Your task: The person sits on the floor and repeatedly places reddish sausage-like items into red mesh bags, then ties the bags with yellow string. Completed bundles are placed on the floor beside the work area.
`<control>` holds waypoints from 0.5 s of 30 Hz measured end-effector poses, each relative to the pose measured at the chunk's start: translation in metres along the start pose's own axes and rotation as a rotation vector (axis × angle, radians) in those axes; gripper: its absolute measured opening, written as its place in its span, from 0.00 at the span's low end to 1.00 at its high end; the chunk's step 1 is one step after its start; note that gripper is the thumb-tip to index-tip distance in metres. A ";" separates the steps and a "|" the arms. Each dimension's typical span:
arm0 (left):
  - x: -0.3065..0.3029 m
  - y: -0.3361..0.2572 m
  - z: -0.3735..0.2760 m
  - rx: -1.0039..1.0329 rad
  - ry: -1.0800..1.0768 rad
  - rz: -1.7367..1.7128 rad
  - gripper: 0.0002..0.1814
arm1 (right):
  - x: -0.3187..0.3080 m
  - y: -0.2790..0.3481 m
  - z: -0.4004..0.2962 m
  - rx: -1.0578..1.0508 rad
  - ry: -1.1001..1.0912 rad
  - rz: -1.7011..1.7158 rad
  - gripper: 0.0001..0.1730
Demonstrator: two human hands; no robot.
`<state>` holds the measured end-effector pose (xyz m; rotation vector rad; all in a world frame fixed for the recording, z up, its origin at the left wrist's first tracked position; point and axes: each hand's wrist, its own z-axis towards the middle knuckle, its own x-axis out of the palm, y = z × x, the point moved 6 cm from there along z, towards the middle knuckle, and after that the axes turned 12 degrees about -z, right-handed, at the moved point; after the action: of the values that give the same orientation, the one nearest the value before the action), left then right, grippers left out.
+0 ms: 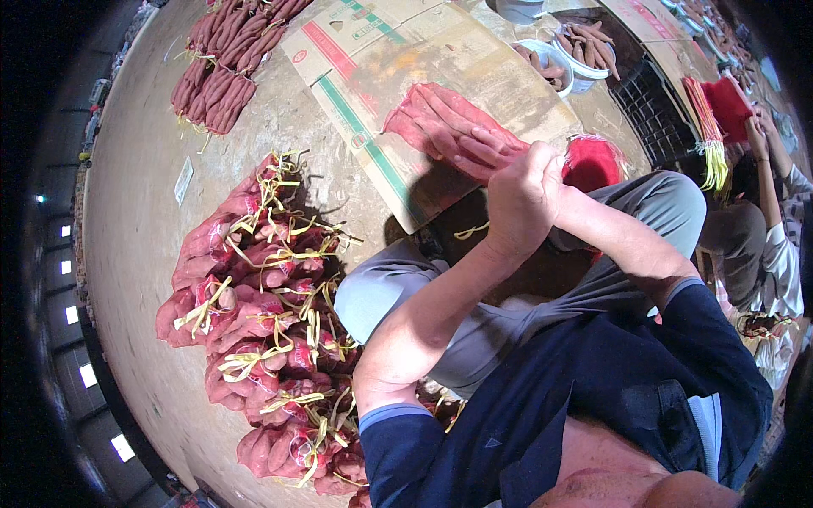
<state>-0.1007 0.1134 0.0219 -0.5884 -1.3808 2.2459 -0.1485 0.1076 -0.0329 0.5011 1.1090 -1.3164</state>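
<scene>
A red mesh bag (457,130) of long sweet potatoes lies on a flattened cardboard box (362,108). Its gathered mouth points towards me. My left hand (524,193) and my right hand (554,170) meet there, closed together around the bag's end; the fingers overlap, and the grip itself is partly hidden. Just right of my hands is a stack of red mesh bags (594,162). A loose yellow tie (471,232) lies between my knees. Many filled mesh bags (260,330) closed with yellow ties are piled at my left.
More filled bags (235,57) lie on the concrete floor at the top left. Two white buckets of sweet potatoes (584,54) stand beyond the cardboard, beside a black plastic crate (657,117). At the right, another person's hands (757,130) hold red mesh near hanging ties (708,140).
</scene>
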 end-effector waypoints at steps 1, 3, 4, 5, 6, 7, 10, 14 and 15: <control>-0.001 -0.001 -0.002 -0.006 0.000 0.005 0.05 | 0.004 0.002 0.003 -0.041 -0.003 -0.044 0.27; -0.004 -0.003 -0.004 -0.013 0.004 0.009 0.05 | 0.013 0.005 0.007 -0.107 -0.001 -0.126 0.28; -0.006 -0.001 -0.004 -0.014 -0.013 0.012 0.05 | 0.017 0.005 0.009 -0.115 0.000 -0.130 0.28; -0.008 0.001 -0.004 -0.016 -0.031 0.017 0.05 | 0.020 0.006 0.010 -0.118 -0.002 -0.126 0.29; -0.008 0.000 -0.003 -0.013 -0.045 0.019 0.05 | 0.021 0.004 0.012 -0.106 -0.006 -0.111 0.29; -0.007 -0.001 -0.002 -0.021 -0.033 0.005 0.04 | 0.025 0.001 0.019 -0.060 0.003 -0.050 0.29; -0.003 -0.002 -0.001 -0.041 -0.009 -0.025 0.04 | 0.047 -0.003 0.034 0.041 0.112 0.096 0.29; -0.003 -0.001 -0.002 -0.065 0.004 -0.020 0.04 | 0.067 0.001 0.037 0.099 0.098 0.068 0.28; -0.004 -0.001 -0.002 -0.077 0.008 -0.017 0.04 | 0.064 0.001 0.039 0.118 0.057 0.132 0.26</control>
<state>-0.0959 0.1134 0.0227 -0.6081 -1.4680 2.1829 -0.1418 0.0433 -0.0708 0.6909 1.0308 -1.2628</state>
